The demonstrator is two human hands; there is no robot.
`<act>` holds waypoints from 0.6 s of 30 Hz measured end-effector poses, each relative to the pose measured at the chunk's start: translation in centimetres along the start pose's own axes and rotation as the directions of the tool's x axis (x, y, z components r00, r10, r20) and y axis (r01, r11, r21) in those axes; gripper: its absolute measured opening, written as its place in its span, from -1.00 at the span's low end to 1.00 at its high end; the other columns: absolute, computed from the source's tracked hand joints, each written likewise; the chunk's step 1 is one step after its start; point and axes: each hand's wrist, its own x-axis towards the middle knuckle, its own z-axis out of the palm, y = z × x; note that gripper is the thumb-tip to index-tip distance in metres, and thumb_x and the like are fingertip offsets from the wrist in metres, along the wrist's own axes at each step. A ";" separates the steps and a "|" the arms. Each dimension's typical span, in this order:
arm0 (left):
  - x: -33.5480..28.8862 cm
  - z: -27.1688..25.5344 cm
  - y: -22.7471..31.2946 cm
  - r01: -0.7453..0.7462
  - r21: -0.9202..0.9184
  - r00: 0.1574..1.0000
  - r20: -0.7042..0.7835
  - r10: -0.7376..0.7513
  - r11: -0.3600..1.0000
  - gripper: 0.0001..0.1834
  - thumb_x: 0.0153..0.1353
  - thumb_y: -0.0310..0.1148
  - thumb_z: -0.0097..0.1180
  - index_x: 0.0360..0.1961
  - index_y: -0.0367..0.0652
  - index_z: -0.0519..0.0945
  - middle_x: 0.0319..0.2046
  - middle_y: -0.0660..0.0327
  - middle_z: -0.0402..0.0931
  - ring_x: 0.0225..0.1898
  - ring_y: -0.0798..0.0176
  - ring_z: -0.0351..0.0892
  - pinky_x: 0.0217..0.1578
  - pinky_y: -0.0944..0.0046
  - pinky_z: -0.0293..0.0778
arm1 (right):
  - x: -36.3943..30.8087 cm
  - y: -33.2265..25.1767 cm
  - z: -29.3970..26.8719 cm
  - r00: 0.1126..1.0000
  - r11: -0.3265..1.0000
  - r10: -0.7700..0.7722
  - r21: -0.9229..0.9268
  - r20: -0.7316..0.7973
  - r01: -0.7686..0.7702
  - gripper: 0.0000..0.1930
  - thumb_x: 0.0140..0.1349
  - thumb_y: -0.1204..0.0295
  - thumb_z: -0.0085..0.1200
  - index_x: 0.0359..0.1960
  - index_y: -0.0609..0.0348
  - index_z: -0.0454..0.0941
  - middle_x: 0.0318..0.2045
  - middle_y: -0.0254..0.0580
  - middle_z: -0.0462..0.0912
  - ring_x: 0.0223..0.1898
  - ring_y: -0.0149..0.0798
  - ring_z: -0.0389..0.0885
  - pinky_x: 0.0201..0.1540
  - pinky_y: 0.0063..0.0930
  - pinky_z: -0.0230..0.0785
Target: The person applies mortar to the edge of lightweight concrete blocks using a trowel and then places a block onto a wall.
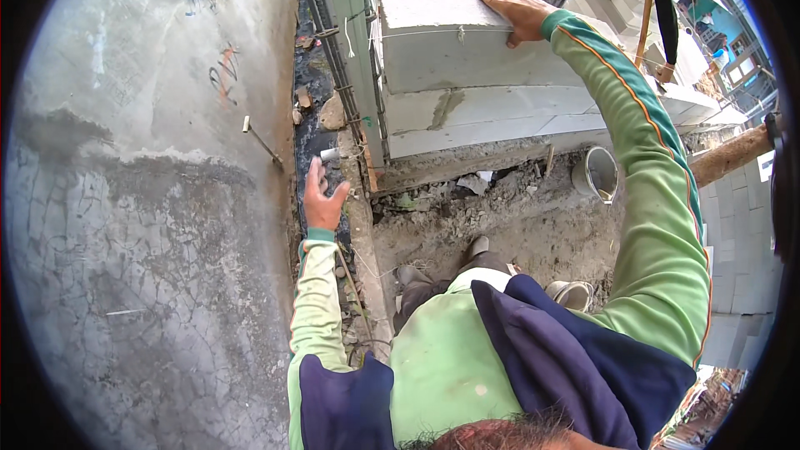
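Observation:
My right hand (518, 17) lies on the top edge of a large pale building block (479, 58), its fingers stretched out flat. This block sits at the top of a wall of similar pale blocks (500, 107). A thin white string (417, 34) runs across the block's face, with a small knot hanging from it. My left hand (323, 200) is raised with thumb and fingers apart and nothing visible in it. Close to its fingertips is a short grey-white pipe stub (330, 154), in the gap beside the concrete wall; I cannot tell whether they touch.
A rough concrete wall (150, 225) fills the left side. Steel bars (333, 58) stand beside a green-grey post (354, 50). A pale bucket (596, 173) sits on the dirt at right. Another person's hand (665, 72) is beyond the blocks. A wooden pole (733, 156) juts in.

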 end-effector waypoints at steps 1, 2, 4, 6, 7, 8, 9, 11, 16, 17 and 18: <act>2.2 1.4 2.4 -0.106 0.005 0.994 -0.023 0.106 0.994 -0.08 -0.01 -0.30 0.40 0.35 -0.29 0.21 0.28 -0.08 0.28 0.23 0.02 0.37 0.15 0.08 0.37 | 0.1 0.1 -0.2 1.000 1.000 0.002 -0.006 0.007 -0.002 0.10 -0.28 0.45 0.48 0.38 0.21 0.08 0.16 -0.01 0.41 0.22 0.03 0.37 0.28 -0.21 0.24; 4.0 2.8 4.5 -0.174 0.021 0.984 -0.035 0.175 0.984 -0.09 -0.02 -0.28 0.41 0.33 -0.29 0.23 0.26 -0.09 0.30 0.24 0.01 0.37 0.17 0.09 0.35 | -0.2 0.0 -0.2 1.000 1.000 0.003 -0.006 0.014 -0.003 0.10 -0.28 0.45 0.48 0.38 0.21 0.08 0.16 -0.01 0.41 0.22 0.03 0.37 0.28 -0.21 0.24; 6.2 4.6 6.2 -0.234 0.046 0.970 -0.055 0.237 0.971 -0.10 -0.02 -0.26 0.42 0.32 -0.29 0.25 0.25 -0.10 0.31 0.24 -0.01 0.37 0.18 0.09 0.34 | 0.0 -0.5 -0.4 1.000 1.000 0.017 -0.023 0.012 -0.017 0.11 -0.29 0.45 0.49 0.39 0.19 0.07 0.16 -0.04 0.41 0.21 0.01 0.38 0.27 -0.21 0.25; 7.5 6.1 6.9 -0.361 0.109 0.926 -0.076 0.369 0.926 -0.13 -0.01 -0.23 0.40 0.29 -0.32 0.29 0.23 -0.12 0.32 0.23 -0.07 0.36 0.23 0.08 0.28 | 0.3 0.1 -0.1 1.000 0.999 -0.004 -0.045 -0.017 0.003 0.11 -0.28 0.42 0.47 0.39 0.15 0.07 0.14 -0.03 0.43 0.19 0.01 0.41 0.23 -0.21 0.29; 7.6 6.9 7.3 -0.394 0.145 0.903 -0.122 0.411 0.908 -0.16 0.00 -0.21 0.39 0.27 -0.32 0.32 0.23 -0.11 0.32 0.26 -0.11 0.31 0.27 0.05 0.22 | 0.5 0.4 0.1 0.999 0.998 -0.022 -0.063 -0.045 0.020 0.10 -0.26 0.40 0.46 0.40 0.12 0.06 0.11 -0.03 0.44 0.16 0.01 0.43 0.20 -0.22 0.33; 7.3 7.3 7.7 -0.393 0.145 0.903 -0.123 0.411 0.908 -0.16 0.00 -0.21 0.39 0.27 -0.32 0.32 0.23 -0.11 0.32 0.26 -0.11 0.31 0.27 0.05 0.22 | 0.5 0.6 0.3 0.999 0.998 -0.023 -0.063 -0.045 0.021 0.10 -0.26 0.40 0.46 0.40 0.12 0.06 0.11 -0.03 0.44 0.16 0.01 0.43 0.20 -0.22 0.33; 6.7 7.8 7.9 -0.415 0.188 0.887 -0.136 0.442 0.890 -0.18 0.00 -0.21 0.38 0.27 -0.31 0.32 0.23 -0.10 0.32 0.26 -0.12 0.30 0.27 0.04 0.22 | 0.2 0.3 0.4 0.999 0.998 -0.022 -0.053 -0.032 0.020 0.11 -0.27 0.39 0.46 0.40 0.12 0.06 0.11 -0.03 0.45 0.16 0.01 0.43 0.19 -0.21 0.34; 5.8 8.8 8.4 -0.417 0.253 0.871 -0.164 0.463 0.873 -0.20 0.01 -0.23 0.36 0.27 -0.27 0.33 0.23 -0.08 0.32 0.28 -0.11 0.27 0.27 0.02 0.23 | -0.2 0.1 0.6 1.000 0.999 -0.021 -0.043 -0.013 0.020 0.11 -0.27 0.38 0.47 0.40 0.11 0.06 0.10 -0.03 0.45 0.16 0.02 0.43 0.18 -0.21 0.34; 4.1 8.8 6.6 -0.374 0.264 0.893 -0.154 0.422 0.889 -0.22 0.02 -0.26 0.34 0.28 -0.24 0.32 0.24 -0.07 0.31 0.28 -0.12 0.27 0.27 -0.01 0.21 | 0.4 0.1 0.4 0.998 0.996 -0.035 -0.082 -0.055 0.030 0.12 -0.29 0.36 0.48 0.40 0.11 0.07 0.09 -0.02 0.46 0.12 0.02 0.47 0.15 -0.18 0.37; 3.6 8.7 6.2 -0.353 0.277 0.903 -0.149 0.403 0.894 -0.22 0.03 -0.27 0.33 0.28 -0.24 0.32 0.24 -0.06 0.31 0.28 -0.12 0.27 0.28 -0.02 0.21 | 0.4 0.0 0.3 0.998 0.996 -0.031 -0.089 -0.047 0.027 0.12 -0.28 0.36 0.48 0.40 0.10 0.07 0.07 -0.02 0.46 0.11 0.01 0.49 0.13 -0.19 0.39; 3.2 8.8 5.8 -0.357 0.275 0.900 -0.155 0.408 0.893 -0.22 0.03 -0.27 0.33 0.28 -0.24 0.32 0.24 -0.06 0.31 0.28 -0.12 0.27 0.28 -0.02 0.21 | 0.4 -0.2 0.2 0.998 0.995 -0.033 -0.097 -0.052 0.028 0.12 -0.28 0.36 0.48 0.40 0.10 0.07 0.07 -0.02 0.46 0.11 0.01 0.49 0.13 -0.19 0.39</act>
